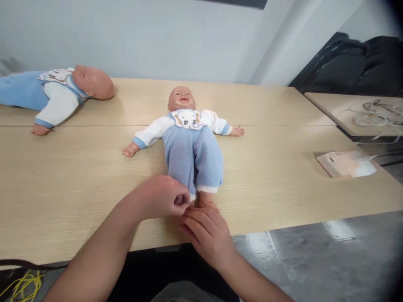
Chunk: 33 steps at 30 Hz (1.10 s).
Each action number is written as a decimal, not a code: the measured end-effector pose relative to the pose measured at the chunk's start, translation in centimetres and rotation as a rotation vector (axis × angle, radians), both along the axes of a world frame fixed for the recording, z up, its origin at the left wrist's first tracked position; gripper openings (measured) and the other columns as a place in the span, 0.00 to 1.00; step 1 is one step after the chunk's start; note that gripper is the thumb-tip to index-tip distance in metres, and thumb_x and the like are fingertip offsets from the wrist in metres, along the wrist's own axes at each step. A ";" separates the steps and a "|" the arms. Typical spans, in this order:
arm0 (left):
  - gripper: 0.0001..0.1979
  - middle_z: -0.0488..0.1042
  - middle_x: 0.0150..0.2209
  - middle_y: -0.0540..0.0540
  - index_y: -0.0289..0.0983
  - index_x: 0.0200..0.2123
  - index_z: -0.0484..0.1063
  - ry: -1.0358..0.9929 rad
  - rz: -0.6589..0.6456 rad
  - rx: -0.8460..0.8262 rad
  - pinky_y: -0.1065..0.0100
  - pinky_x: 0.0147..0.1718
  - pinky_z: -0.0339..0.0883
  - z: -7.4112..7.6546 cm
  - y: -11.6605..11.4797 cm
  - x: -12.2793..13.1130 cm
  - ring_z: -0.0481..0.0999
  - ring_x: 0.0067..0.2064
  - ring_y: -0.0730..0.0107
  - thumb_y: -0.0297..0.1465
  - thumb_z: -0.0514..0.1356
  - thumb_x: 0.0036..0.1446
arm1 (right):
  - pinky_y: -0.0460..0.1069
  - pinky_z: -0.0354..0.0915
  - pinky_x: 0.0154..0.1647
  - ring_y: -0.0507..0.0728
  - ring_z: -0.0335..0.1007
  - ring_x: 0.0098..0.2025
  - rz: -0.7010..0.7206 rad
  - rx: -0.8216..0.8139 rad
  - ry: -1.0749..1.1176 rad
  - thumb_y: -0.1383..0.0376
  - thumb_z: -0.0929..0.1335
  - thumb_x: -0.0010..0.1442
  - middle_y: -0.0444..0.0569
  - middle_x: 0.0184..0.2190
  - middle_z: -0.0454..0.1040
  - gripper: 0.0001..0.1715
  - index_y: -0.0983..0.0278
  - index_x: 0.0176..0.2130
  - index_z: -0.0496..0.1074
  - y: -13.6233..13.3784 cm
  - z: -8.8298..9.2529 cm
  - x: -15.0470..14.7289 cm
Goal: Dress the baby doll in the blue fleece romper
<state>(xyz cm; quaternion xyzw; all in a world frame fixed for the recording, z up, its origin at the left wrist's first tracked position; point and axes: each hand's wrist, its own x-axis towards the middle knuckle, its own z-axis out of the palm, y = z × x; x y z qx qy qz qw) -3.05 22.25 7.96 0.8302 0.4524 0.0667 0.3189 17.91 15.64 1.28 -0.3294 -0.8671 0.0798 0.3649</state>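
Note:
A baby doll (193, 144) in blue trousers and a white top with an elephant bib lies on its back, arms spread, feet toward me. My left hand (168, 195) curls closed at the trouser cuff and foot on the left side; the hand covers most of that foot. From the front, my right hand (209, 233) bends its fingers together over the same foot, the fingertips close to my left hand. The other bare foot (208, 201) shows just beyond my right knuckles. What lies between my fingers is largely hidden.
A second baby doll (59, 90) lies at the back left of the wooden table (270, 167). An opened tissue pack (346, 163) rests near the right edge. Tangled cables (374, 115) lie on a side table, dark chairs (362, 63) behind. A yellow cord (27, 287) is at lower left.

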 end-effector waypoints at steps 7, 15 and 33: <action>0.09 0.79 0.29 0.55 0.46 0.35 0.80 -0.143 0.100 0.100 0.69 0.31 0.59 -0.3 0.6 -0.7 0.74 0.29 0.74 0.39 0.60 0.64 | 0.56 0.79 0.47 0.58 0.80 0.46 0.082 0.022 0.132 0.69 0.67 0.61 0.45 0.45 0.82 0.18 0.57 0.51 0.73 3.2 4.5 2.1; 0.13 0.76 0.26 0.53 0.42 0.37 0.78 -0.307 0.525 0.523 0.68 0.28 0.61 -2.1 2.4 -1.0 0.69 0.25 0.73 0.42 0.58 0.66 | 0.65 0.60 0.67 0.70 0.67 0.61 -0.456 -0.104 -0.128 0.61 0.67 0.63 0.64 0.57 0.74 0.26 0.70 0.58 0.72 27.2 2.1 10.3; 0.07 0.82 0.37 0.43 0.38 0.39 0.78 -0.124 0.583 0.414 0.63 0.37 0.65 -1.8 19.2 13.3 0.78 0.38 0.61 0.31 0.61 0.58 | 0.51 0.62 0.42 0.57 0.67 0.39 -0.360 -0.479 0.110 0.49 0.71 0.60 0.51 0.38 0.75 0.21 0.64 0.39 0.75 26.1 1.8 11.0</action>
